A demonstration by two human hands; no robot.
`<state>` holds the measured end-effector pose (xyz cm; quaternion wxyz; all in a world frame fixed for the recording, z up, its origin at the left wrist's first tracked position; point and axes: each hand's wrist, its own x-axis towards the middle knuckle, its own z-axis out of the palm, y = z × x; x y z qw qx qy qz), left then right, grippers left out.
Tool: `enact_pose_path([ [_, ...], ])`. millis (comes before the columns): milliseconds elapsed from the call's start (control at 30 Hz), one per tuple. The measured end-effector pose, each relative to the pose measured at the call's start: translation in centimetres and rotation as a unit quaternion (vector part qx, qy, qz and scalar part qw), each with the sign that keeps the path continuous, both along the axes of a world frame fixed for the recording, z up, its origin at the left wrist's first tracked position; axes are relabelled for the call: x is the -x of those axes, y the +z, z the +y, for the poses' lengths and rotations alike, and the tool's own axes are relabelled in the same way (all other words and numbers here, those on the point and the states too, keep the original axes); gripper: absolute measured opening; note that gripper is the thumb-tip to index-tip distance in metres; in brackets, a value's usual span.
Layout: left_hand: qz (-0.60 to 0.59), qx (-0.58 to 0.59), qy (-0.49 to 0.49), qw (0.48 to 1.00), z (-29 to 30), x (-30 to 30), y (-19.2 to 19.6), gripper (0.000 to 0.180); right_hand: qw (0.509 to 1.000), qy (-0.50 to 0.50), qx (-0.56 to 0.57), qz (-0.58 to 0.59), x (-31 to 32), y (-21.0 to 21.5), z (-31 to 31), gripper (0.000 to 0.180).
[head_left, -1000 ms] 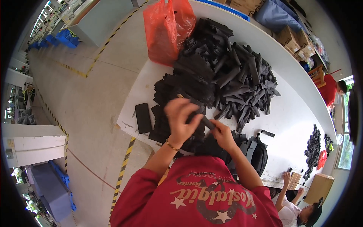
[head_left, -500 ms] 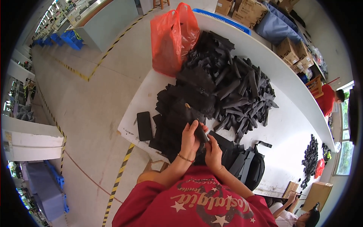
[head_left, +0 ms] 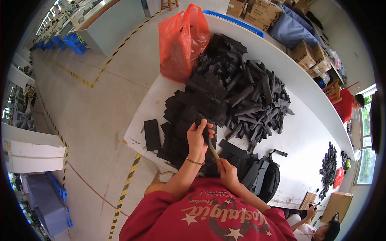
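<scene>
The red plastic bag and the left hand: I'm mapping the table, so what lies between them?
In the head view, stacked flat black foam pieces fill the stretch between the red plastic bag and the left hand; no bare table shows there.

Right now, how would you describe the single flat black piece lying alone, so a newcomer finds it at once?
Start at the long white table and its near left corner, left of the person's left hand. There one flat black rectangular piece lies by itself on bare tabletop. Unlike the stacked black pieces beside it and the heaped dark strips farther on, nothing seems to touch or overlap it.
</scene>
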<state>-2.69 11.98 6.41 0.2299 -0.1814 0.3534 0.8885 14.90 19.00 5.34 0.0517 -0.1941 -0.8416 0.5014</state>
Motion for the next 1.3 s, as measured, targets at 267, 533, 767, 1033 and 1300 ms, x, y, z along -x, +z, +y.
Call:
enact_pose_path([
  [267,-0.001,-0.034,-0.006,0.999,1.5,-0.3,-0.9,0.014,0.999,-0.001,0.016,-0.045,-3.4,2.5,1.8,0.010],
  [533,-0.007,-0.147,-0.186,0.971,0.6,-2.8,-1.8,0.055,0.995,-0.040,0.073,-0.052,-2.4,2.5,1.9,0.011],
  [767,-0.013,-0.044,0.037,0.998,-1.0,3.2,-1.8,0.035,0.991,0.051,0.041,-0.113,-5.5,3.1,2.3,0.013],
  [1033,-0.102,-0.070,0.039,0.992,1.7,1.0,-3.8,0.032,0.998,-0.028,0.009,-0.063,-2.7,5.0,4.4,0.020],
  [1300,0.170,0.161,-0.138,0.962,2.3,0.0,-0.7,0.032,0.959,-0.127,0.245,0.066,5.9,4.1,5.9,0.009],
])
